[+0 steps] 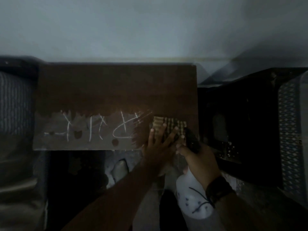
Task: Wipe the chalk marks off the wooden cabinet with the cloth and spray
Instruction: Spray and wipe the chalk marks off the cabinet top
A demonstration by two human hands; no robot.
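Observation:
The brown wooden cabinet top [116,87] fills the middle of the dim view. White chalk marks [93,129] run along its near, dusty strip. A checked cloth [168,124] lies flat near the right front corner, and my left hand [158,144] presses on it with spread fingers. My right hand [201,162] grips a white spray bottle [191,197] with a black trigger head [191,139], pointed toward the cloth. A dark watch sits on my right wrist.
A pale wall [150,30] rises behind the cabinet. A black perforated crate or rack [260,124] stands to the right. A striped cushion [15,104] lies at the left. A sandalled foot [119,169] shows on the floor below the cabinet edge.

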